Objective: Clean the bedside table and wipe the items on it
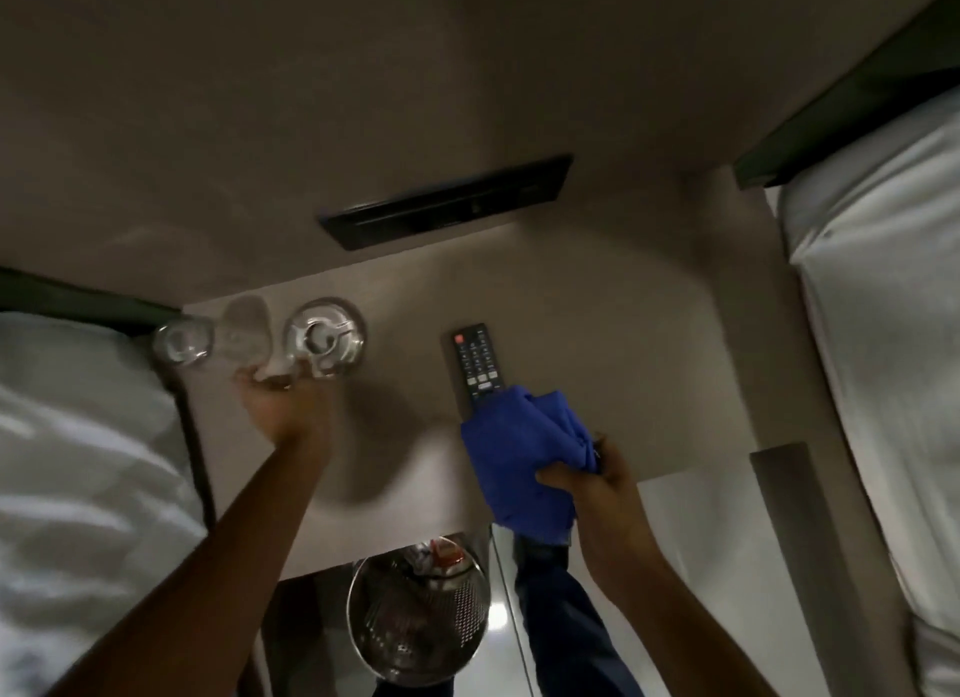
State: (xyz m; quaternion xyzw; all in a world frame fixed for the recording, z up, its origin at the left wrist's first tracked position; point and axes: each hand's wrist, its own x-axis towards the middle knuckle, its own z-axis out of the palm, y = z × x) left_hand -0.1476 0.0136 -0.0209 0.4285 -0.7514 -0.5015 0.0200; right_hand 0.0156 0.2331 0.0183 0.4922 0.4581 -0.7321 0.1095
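On the pale desk (597, 343) between two white-sheeted beds, seen from the head camera, a black remote control (475, 363) is laid face up, its far end toward the wall and its near end covered by a blue cloth (524, 457). The cloth is bunched up and gripped by the right hand (597, 480), whose fingers are closed around its near part at the front edge of the desk. Toward the far left corner a clear glass ashtray (324, 337) is seen on the desktop, and a clear drinking glass (184, 340) stands at the very left edge, beside the left bed (78, 436). Between the two, a blurred glass (249, 332) is held tilted by the left hand (283, 405), whose fingers are curled about its lower part; how tightly cannot be told because of the blur. A dark recessed panel (447, 200) is set into the wall just above the desk. Below the front edge of the desk, on the floor, a perforated metal waste bin (415, 623) is visible with some rubbish inside. The right bed (883, 332) is seen along the right side.
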